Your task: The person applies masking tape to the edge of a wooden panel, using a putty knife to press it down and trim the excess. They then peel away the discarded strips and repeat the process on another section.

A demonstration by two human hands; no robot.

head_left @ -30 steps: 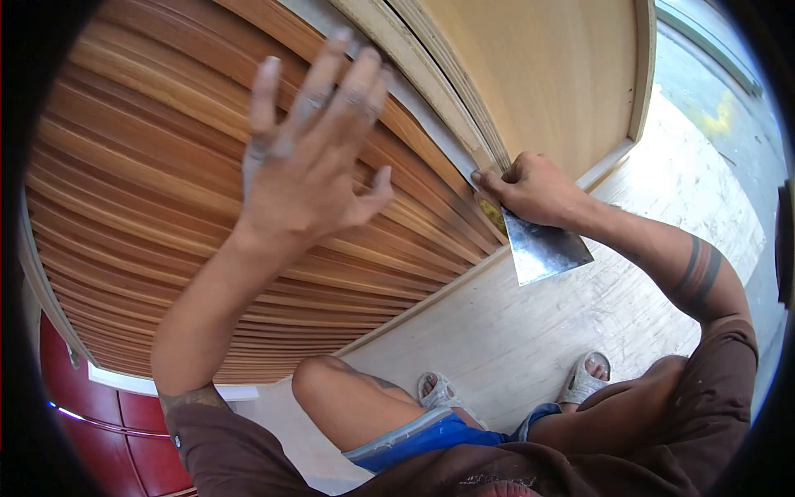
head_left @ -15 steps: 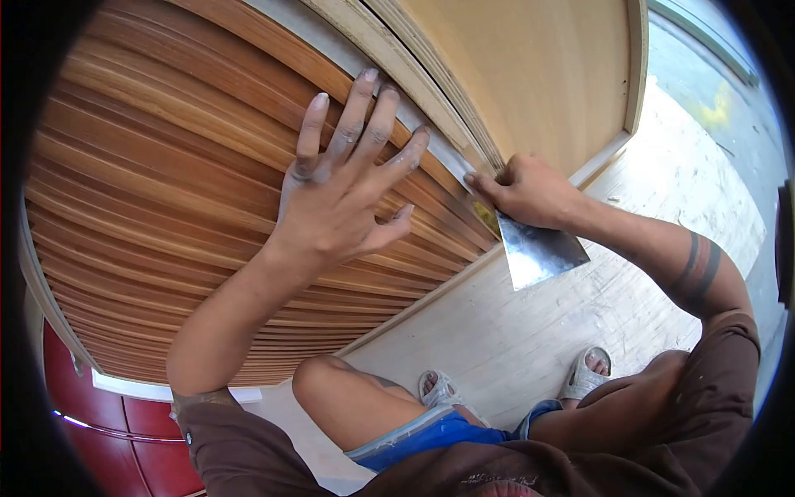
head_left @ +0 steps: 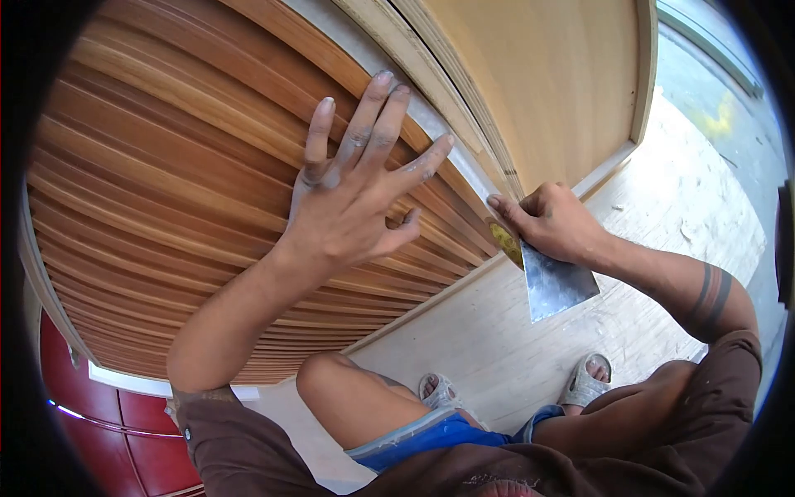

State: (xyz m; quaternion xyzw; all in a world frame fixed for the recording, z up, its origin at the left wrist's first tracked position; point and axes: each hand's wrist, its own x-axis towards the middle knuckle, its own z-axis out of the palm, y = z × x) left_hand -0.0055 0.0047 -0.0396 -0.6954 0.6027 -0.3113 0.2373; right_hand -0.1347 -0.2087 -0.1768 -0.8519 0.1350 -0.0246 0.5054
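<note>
Since the earlier frame the right hand (head_left: pixel 553 222) has slid down and to the right along the grey filler seam (head_left: pixel 431 120), and the scraper blade (head_left: pixel 556 286) has gone with it; the left hand (head_left: pixel 352 195) has shifted only slightly and its fingers are spread a bit wider. Head view, now: left hand is open, fingers splayed, tips pressed flat on the ribbed wood panel (head_left: pixel 166 182) just left of the seam; it grips nothing. Right hand is closed around the scraper's upper end, index finger extended along the seam edge; blade hangs below the fist, bare metal, pointing down toward the floor. A dab of yellow-brown putty (head_left: pixel 503 236) sits on the blade near the fingers, touching the panel edge. Seam runs between ribbed panel and a plain plywood board (head_left: pixel 546 74) w/ a light frame strip. Person crouches: bare knee (head_left: pixel 327 381), blue shorts, brown shirt, pale sandals (head_left: pixel 586 379) on a plywood floor (head_left: pixel 497 331). Red cabinet (head_left: pixel 91 422) at lower left. No brand, label or legible writing on the blade, the panel or the clothing.
</note>
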